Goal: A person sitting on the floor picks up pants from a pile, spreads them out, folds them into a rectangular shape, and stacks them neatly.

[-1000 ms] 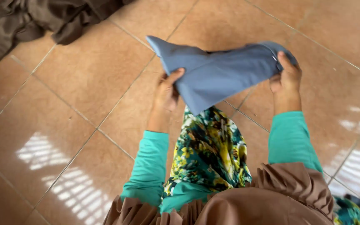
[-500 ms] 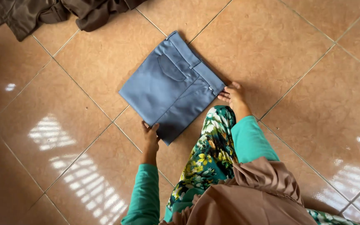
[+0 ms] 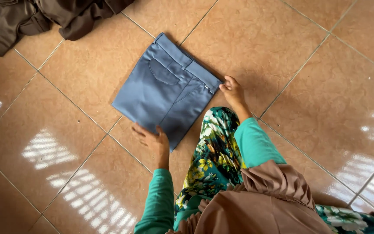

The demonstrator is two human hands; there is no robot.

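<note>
A pair of blue-grey trousers (image 3: 166, 89), folded into a rough square, lies flat on the tiled floor with its waistband and a back pocket facing up. My left hand (image 3: 152, 138) rests on the floor at the fold's near edge, fingers spread and touching the cloth. My right hand (image 3: 232, 90) touches the right corner of the waistband with its fingertips. Both arms wear teal sleeves. Neither hand grips the cloth.
A heap of dark brown clothing (image 3: 35, 17) lies at the top left of the floor. A green floral cloth (image 3: 208, 151) and a brown pleated cloth (image 3: 260, 203) hang down between my arms. Glossy orange-brown tiles (image 3: 317, 108) surround the trousers.
A second ago both hands held the trousers up in the air. They now lie flat and folded on the floor, with my hands at their edges.
</note>
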